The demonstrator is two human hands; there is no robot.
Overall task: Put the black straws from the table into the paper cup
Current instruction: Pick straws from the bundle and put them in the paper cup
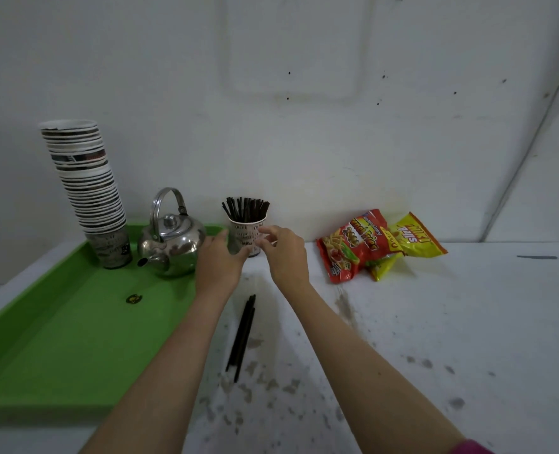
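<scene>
Cup (pixel 247 235) 12 o'clock, steadied by left hand (pixel 220 260) | right hand (pixel 283 253) loosely open, empty | straws (pixel 242 335) at 6 o'clock of cup, unpicked

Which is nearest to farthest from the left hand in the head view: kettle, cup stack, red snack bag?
From the left hand:
1. Kettle, just left of it on the green tray.
2. Red snack bag, off to the right.
3. Cup stack, tray's far left corner.

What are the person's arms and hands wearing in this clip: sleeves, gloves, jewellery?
Both forearms are bare, and the left hand and right hand show no gloves, rings or watch. Only a pink sleeve edge shows at the right arm's bottom frame corner.
</scene>
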